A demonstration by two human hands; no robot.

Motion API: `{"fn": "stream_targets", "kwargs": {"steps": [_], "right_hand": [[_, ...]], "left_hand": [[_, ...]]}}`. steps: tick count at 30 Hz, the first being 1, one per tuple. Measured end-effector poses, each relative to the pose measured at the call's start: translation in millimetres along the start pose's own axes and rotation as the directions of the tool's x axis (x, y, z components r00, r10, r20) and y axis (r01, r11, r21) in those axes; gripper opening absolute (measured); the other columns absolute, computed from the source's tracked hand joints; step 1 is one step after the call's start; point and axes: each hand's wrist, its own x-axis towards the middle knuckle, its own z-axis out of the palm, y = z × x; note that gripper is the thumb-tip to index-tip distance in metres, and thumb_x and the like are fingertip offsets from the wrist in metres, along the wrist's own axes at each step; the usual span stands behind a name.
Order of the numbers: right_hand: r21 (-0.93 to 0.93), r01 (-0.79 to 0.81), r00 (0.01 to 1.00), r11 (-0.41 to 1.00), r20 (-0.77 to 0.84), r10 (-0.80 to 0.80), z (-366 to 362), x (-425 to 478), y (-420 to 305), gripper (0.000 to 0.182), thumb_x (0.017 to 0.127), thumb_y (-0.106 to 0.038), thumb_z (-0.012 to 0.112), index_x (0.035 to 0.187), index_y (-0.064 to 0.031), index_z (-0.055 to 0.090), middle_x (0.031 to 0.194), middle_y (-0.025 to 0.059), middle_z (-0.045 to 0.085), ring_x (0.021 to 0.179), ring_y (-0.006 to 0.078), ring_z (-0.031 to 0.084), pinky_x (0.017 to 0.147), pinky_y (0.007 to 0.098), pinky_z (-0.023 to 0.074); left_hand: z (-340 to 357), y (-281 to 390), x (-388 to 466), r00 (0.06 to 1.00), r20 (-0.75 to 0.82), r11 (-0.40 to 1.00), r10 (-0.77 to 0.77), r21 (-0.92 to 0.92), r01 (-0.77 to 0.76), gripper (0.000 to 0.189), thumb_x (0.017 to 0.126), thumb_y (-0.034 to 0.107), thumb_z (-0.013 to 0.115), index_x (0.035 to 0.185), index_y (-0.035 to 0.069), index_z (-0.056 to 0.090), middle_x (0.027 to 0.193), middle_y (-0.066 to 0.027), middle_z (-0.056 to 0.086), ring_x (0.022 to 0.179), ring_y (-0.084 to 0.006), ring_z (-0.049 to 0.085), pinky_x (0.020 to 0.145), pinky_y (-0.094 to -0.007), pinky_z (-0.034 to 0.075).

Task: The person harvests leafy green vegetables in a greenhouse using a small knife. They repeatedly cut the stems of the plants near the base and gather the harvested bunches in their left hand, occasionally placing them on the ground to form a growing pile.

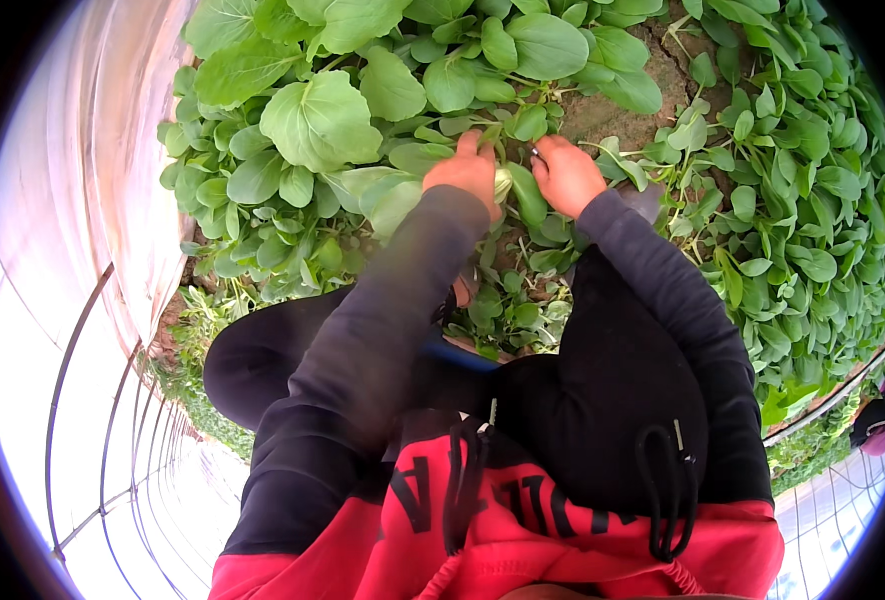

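Observation:
Both my hands are low among leafy green plants, near the upper middle of the head view. My left hand is closed around a leafy green plant, whose pale stem base and leaves show beside the fingers. Just to the right, my right hand has its fingers bent down at the leaves, with a small shiny thing at the fingertips; what it is and whether it is held cannot be told. Large broad leaves spread to the left of my hands.
Cracked brown soil shows above right of my hands. Dense seedlings fill the right side. Plastic greenhouse sheeting and curved metal hoops stand at the left. Part of another person shows at the far right edge.

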Motion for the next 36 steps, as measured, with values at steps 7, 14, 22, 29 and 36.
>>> {"fn": "stream_targets", "kwargs": {"steps": [7, 14, 22, 29, 36], "right_hand": [[-0.037, -0.03, 0.998, 0.999, 0.052, 0.032, -0.6, -5.9, 1.4, 0.02, 0.09, -0.015, 0.059, 0.101, 0.0011, 0.061, 0.1, 0.0256, 0.064, 0.091, 0.0455, 0.064, 0.081, 0.0526, 0.0518], [0.032, -0.003, 1.0, 0.999, 0.019, 0.002, 3.6, -3.2, 6.6, 0.022, 0.09, -0.015, 0.059, 0.104, 0.0011, 0.062, 0.1, 0.0261, 0.064, 0.091, 0.0459, 0.063, 0.082, 0.0527, 0.0515], [-0.006, -0.008, 1.0, 1.0, 0.023, 0.008, 0.8, -2.8, -3.9, 0.023, 0.091, -0.015, 0.058, 0.109, -0.001, 0.062, 0.105, 0.0249, 0.064, 0.093, 0.0453, 0.064, 0.082, 0.0526, 0.0521], [0.0, 0.002, 1.0, 1.0, 0.03, -0.002, 1.7, -2.9, 1.1, 0.03, 0.091, -0.015, 0.058, 0.119, -0.005, 0.061, 0.106, 0.024, 0.065, 0.094, 0.045, 0.064, 0.082, 0.0532, 0.0523], [-0.022, -0.019, 0.999, 1.0, 0.038, 0.02, 4.9, 0.6, -4.7, 0.031, 0.091, -0.012, 0.058, 0.119, -0.0016, 0.063, 0.107, 0.0241, 0.065, 0.095, 0.0444, 0.064, 0.083, 0.0512, 0.0522]], "left_hand": [[-6.7, -3.7, -0.2, 1.0, 0.011, 0.99, -0.007, -0.143, 0.009, 0.089, 0.064, 0.026, 0.082, 0.144, 0.004, 0.05, 0.154, -0.0152, 0.038, 0.118, -0.0331, 0.062, 0.1, -0.0413, 0.052], [-0.6, -8.8, 2.7, 1.0, 0.013, 0.981, 0.017, -0.193, -0.014, 0.092, 0.062, 0.03, 0.083, 0.144, 0.003, 0.051, 0.154, -0.0172, 0.038, 0.123, -0.0329, 0.059, 0.104, -0.0396, 0.049], [1.4, -14.9, 4.3, 1.0, 0.008, 0.971, 0.022, -0.24, -0.019, 0.095, 0.062, 0.031, 0.083, 0.145, 0.0, 0.049, 0.154, -0.0196, 0.039, 0.128, -0.0332, 0.056, 0.106, -0.0386, 0.047], [8.2, -19.0, 8.8, 0.999, -0.023, 0.959, 0.023, -0.283, -0.029, 0.095, 0.061, 0.033, 0.084, 0.143, -0.002, 0.051, 0.153, -0.0222, 0.04, 0.133, -0.0337, 0.051, 0.109, -0.0369, 0.045], [19.7, -29.7, 14.9, 0.997, -0.06, 0.917, 0.054, -0.392, -0.073, 0.096, 0.059, 0.033, 0.085, 0.14, -0.005, 0.052, 0.15, -0.0227, 0.043, 0.134, -0.0327, 0.051, 0.111, -0.036, 0.043]]}}
